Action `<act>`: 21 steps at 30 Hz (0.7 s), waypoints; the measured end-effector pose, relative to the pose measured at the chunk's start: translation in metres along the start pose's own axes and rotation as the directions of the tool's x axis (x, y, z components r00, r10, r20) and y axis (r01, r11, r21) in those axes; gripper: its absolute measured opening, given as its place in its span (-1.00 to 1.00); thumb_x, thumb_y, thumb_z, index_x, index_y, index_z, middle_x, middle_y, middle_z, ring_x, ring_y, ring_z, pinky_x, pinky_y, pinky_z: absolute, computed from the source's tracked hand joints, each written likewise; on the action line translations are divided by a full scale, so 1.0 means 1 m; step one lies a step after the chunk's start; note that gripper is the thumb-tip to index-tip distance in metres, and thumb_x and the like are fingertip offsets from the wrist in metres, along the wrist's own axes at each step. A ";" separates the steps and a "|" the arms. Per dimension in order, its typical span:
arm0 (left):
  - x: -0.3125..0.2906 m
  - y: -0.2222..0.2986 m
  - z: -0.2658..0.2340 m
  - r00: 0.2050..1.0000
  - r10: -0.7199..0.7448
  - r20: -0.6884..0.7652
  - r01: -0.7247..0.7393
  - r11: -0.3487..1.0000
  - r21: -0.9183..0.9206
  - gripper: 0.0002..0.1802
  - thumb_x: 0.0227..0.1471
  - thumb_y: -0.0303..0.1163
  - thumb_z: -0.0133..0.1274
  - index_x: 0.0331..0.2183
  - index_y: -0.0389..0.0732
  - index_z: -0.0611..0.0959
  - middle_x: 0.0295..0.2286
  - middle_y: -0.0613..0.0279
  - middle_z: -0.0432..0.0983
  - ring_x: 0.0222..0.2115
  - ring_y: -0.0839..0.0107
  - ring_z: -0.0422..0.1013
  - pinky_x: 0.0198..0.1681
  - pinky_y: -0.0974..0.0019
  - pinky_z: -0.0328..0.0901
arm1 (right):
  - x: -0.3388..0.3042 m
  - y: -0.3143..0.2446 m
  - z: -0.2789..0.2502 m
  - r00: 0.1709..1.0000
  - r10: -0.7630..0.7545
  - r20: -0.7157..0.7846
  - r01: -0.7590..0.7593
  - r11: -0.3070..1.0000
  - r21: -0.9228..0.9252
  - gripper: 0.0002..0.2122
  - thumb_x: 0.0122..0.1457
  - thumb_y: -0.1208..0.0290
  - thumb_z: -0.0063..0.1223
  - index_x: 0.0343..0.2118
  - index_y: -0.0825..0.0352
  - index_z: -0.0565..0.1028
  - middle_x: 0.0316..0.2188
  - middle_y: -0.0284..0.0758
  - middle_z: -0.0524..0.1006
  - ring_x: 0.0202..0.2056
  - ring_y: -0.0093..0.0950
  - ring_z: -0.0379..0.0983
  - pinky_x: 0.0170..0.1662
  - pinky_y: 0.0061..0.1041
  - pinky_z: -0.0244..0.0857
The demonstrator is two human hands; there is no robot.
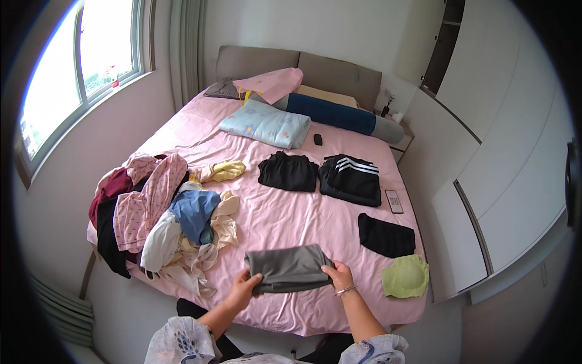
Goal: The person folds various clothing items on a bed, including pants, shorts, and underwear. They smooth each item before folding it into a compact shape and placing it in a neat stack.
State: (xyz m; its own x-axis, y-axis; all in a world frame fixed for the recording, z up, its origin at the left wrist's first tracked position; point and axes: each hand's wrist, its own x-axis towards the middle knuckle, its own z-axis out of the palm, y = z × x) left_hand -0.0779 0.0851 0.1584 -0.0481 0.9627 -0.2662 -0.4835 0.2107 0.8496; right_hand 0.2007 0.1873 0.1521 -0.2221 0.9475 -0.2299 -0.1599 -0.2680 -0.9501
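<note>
A folded dark grey garment (290, 269) hangs between my two hands, just above the near edge of the bed. My left hand (244, 287) pinches its left end, thumb on top. At its right end my right hand (339, 276), with a bracelet at the wrist, grips the fabric. To the right lie a folded black garment (387, 235) and a light green bra (405, 277). Farther back are a folded black garment (288, 171) and folded black clothing with white stripes (350, 180). A tangled heap of clothes (144, 203) covers the left side.
The pink-sheeted bed (291, 218) carries a phone (394, 201) near its right edge and a small black object (318, 139). A folded light blue quilt (267, 124) and a long blue bolster (330, 113) lie toward the headboard (339, 76). White cabinets (503, 133) stand at right.
</note>
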 end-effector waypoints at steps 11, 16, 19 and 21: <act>0.168 -0.032 -0.065 0.969 0.099 -0.226 -0.014 0.936 0.352 -0.65 -0.01 -0.33 0.00 -0.16 -0.25 0.42 -0.42 0.31 0.42 -0.52 0.55 0.35 -0.58 0.50 0.28 | 0.145 0.148 -0.021 0.952 -0.200 -0.233 0.067 0.876 -0.478 -0.64 -0.11 0.41 0.17 -0.23 0.48 0.41 -0.43 -0.34 0.50 -0.37 -0.57 0.40 -0.26 -0.58 0.27; 0.163 -0.059 -0.098 0.957 -0.006 -0.290 0.039 0.993 0.108 -0.70 -0.04 -0.34 0.01 -0.22 -0.25 0.46 -0.41 0.28 0.43 -0.47 0.47 0.39 -0.51 0.44 0.35 | 0.107 0.102 0.022 0.935 0.009 -0.354 -0.179 0.875 -0.451 -0.42 0.05 -0.12 -0.16 -0.32 0.48 0.45 -0.37 -0.30 0.46 -0.32 -0.47 0.32 -0.21 -0.49 0.19; 0.167 -0.052 -0.100 0.967 -0.104 -0.232 0.086 0.993 -0.083 -0.67 -0.03 -0.25 0.01 -0.25 -0.27 0.47 -0.43 0.28 0.42 -0.55 0.49 0.39 -0.54 0.45 0.35 | 0.108 0.105 0.018 0.932 0.059 -0.356 -0.121 0.981 -0.154 -0.37 0.04 -0.14 -0.14 -0.21 0.52 0.40 -0.27 -0.28 0.44 -0.25 -0.47 0.29 -0.13 -0.50 0.15; 0.169 -0.048 -0.095 0.963 -0.116 -0.244 0.112 0.993 -0.030 -0.63 -0.03 -0.18 0.02 -0.26 -0.28 0.48 -0.42 0.28 0.41 -0.51 0.49 0.39 -0.53 0.45 0.35 | 0.117 0.116 0.013 0.903 0.021 -0.429 -0.104 0.980 -0.170 -0.41 0.02 -0.14 -0.09 -0.39 0.50 0.40 -0.43 -0.35 0.41 -0.35 -0.53 0.28 -0.24 -0.52 0.15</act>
State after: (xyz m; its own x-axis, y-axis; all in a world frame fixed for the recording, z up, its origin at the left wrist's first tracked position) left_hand -0.1453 0.2218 0.0291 -0.2037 0.8610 -0.4660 -0.5122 0.3120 0.8002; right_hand 0.1442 0.2650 0.0179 0.2090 0.9246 -0.3185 0.0302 -0.3316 -0.9429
